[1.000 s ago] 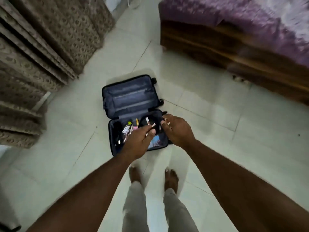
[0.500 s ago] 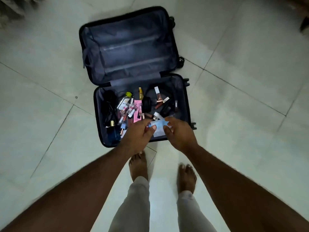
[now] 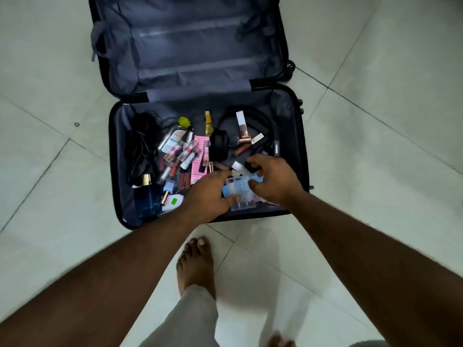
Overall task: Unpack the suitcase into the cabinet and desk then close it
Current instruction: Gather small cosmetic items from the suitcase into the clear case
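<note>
The suitcase is laid open on the tiled floor, its lid half spread flat at the far side and its loaded half nearer the person. The near half is filled with small things: a tangle of black cable at the left, a blue perfume bottle with a gold cap in the near left corner, a pink leaflet among lip-gloss tubes in the middle, and black headphones just right of it. A clear plastic box with a light blue label is found at the near edge of that half, between the two hands. It is gripped by the left hand, whose thumb is curled over its near side. The right hand is held against the box's right side with fingers curled around it. A bare foot is planted on the floor just in front of the suitcase.
</note>
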